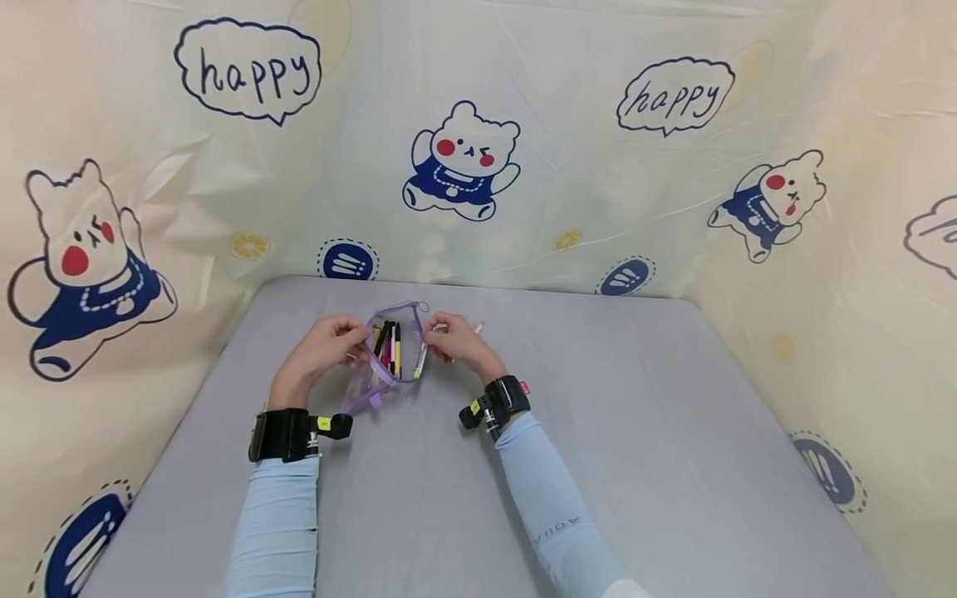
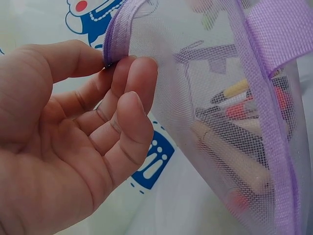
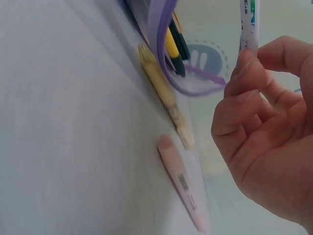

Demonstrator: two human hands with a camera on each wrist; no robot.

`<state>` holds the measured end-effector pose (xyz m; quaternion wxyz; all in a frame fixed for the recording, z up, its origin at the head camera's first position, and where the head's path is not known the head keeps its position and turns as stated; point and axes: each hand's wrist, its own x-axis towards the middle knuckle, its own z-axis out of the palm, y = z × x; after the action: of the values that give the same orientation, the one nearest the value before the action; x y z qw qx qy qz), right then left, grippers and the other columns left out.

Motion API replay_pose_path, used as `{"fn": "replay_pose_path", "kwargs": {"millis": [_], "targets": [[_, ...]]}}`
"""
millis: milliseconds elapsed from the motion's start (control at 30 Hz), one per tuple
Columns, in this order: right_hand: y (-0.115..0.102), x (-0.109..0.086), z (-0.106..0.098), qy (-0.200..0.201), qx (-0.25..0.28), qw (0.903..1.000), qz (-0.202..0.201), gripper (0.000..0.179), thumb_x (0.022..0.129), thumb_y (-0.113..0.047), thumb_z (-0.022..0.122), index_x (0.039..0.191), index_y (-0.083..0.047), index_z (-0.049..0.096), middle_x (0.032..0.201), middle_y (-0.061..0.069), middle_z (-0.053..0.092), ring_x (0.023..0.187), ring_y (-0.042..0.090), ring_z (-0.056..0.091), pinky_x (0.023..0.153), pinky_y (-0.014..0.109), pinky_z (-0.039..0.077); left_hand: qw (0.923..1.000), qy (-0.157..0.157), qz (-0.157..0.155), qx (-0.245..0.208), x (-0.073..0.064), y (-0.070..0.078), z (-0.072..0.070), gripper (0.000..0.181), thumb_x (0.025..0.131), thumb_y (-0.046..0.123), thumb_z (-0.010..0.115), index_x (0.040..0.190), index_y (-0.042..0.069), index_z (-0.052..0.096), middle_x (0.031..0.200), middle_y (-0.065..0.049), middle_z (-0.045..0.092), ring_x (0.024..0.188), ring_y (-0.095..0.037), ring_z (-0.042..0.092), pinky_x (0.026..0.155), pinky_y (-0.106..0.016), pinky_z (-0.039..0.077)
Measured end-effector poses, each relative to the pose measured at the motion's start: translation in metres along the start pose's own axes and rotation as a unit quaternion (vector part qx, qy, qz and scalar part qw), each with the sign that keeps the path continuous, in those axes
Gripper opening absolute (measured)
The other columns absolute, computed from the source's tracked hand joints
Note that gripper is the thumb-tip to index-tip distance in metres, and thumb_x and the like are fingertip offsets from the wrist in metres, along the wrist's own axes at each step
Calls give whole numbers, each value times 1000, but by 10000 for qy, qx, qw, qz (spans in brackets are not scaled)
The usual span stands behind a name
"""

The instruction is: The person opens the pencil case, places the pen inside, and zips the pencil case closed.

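Note:
A mesh pencil case (image 1: pixel 383 371) with purple trim stands with its mouth wide. My left hand (image 1: pixel 329 342) pinches its purple zip edge (image 2: pixel 117 39) between thumb and fingertips. Several pens and markers (image 1: pixel 389 349) lie inside, among them a yellow and black one; they show through the mesh (image 2: pixel 171 83) in the left wrist view. My right hand (image 1: pixel 458 339) pinches the end of a white pen (image 3: pixel 250 24) with green print. That pen's green end (image 1: pixel 417 373) points down and overlaps the case's rim in the head view.
Beside the case lie a pale yellow pen-shaped item (image 3: pixel 159 85) and a pink stick with a small grey window (image 3: pixel 181 181), like a digital thermometer. They rest on the grey table (image 1: pixel 635 432). A printed curtain (image 1: pixel 568 149) hangs behind the table and along its sides.

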<state>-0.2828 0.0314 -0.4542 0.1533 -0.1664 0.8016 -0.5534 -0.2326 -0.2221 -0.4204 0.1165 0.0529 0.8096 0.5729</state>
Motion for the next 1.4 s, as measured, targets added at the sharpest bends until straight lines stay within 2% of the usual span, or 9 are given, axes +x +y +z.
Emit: {"fn": "replay_pose_path", "kwargs": {"millis": [200, 367, 633, 800, 900, 1000, 1100, 1267, 1400], "targets": [[-4, 5, 13, 138, 82, 9999, -62, 7, 95, -15, 58, 100, -9, 58, 68, 3, 58, 53, 13, 48, 48, 29, 40, 10000, -19, 51, -37, -2, 3, -1, 26, 103, 22, 51, 112, -2, 56, 89, -5, 64, 79, -19, 65, 65, -26, 55], [-6, 11, 25, 312, 186, 9991, -208, 7, 95, -12, 57, 100, -7, 58, 67, 3, 57, 52, 12, 48, 46, 25, 38, 10000, -27, 43, -9, -2, 2, -1, 31, 103, 23, 50, 116, -5, 54, 91, -5, 63, 80, -19, 65, 65, -27, 55], [-12, 15, 40, 213, -378, 9985, -334, 5, 94, -11, 57, 99, -9, 58, 59, 0, 53, 46, 10, 46, 44, 25, 39, 10000, 11, 6, 40, -1, 2, 0, 36, 103, 24, 50, 119, -8, 52, 92, -5, 61, 80, -19, 65, 66, -28, 55], [-19, 13, 42, -100, -659, 9965, -497, 16, 95, -13, 56, 107, -3, 61, 77, 7, 60, 51, 11, 47, 45, 23, 40, 10000, -12, 58, 15, 0, 0, 1, 34, 103, 24, 50, 115, -7, 54, 92, -6, 60, 78, -17, 64, 66, -28, 54], [-20, 11, 38, -5, -856, 9949, -528, 21, 96, -14, 55, 110, 0, 62, 87, 8, 61, 59, 17, 55, 48, 23, 43, 10000, -13, 37, 40, 2, 0, 1, 33, 103, 25, 50, 115, -5, 55, 93, -6, 61, 78, -16, 64, 67, -29, 55], [-20, 8, 30, 250, -1001, 9943, -251, 21, 97, -16, 54, 109, -1, 62, 85, 6, 62, 64, 20, 59, 48, 22, 43, 10000, -28, 36, 65, 3, 0, -1, 34, 104, 25, 49, 117, -6, 53, 94, -6, 62, 80, -17, 64, 67, -29, 56], [-19, 6, 18, 443, -1128, 9924, 209, 22, 97, -18, 53, 106, -1, 63, 81, 7, 65, 58, 20, 58, 45, 21, 41, 9999, -46, 73, 57, 2, 0, -2, 35, 104, 23, 49, 119, -8, 52, 93, -7, 63, 81, -19, 65, 67, -28, 56], [-19, 0, -5, 717, -1587, 9799, 970, 28, 96, -21, 51, 106, 1, 66, 85, 15, 73, 55, 18, 60, 43, 22, 40, 10000, -30, 70, 40, 1, 1, -2, 32, 104, 22, 49, 118, -7, 53, 93, -6, 64, 79, -17, 65, 66, -27, 55], [-14, -6, -20, 1022, -1980, 9670, 1237, 27, 96, -23, 52, 104, -2, 67, 88, 13, 74, 61, 18, 60, 47, 22, 40, 10000, -33, 48, 46, 1, 0, -1, 33, 104, 22, 49, 119, -7, 52, 93, -6, 64, 81, -19, 65, 67, -27, 55]]}}
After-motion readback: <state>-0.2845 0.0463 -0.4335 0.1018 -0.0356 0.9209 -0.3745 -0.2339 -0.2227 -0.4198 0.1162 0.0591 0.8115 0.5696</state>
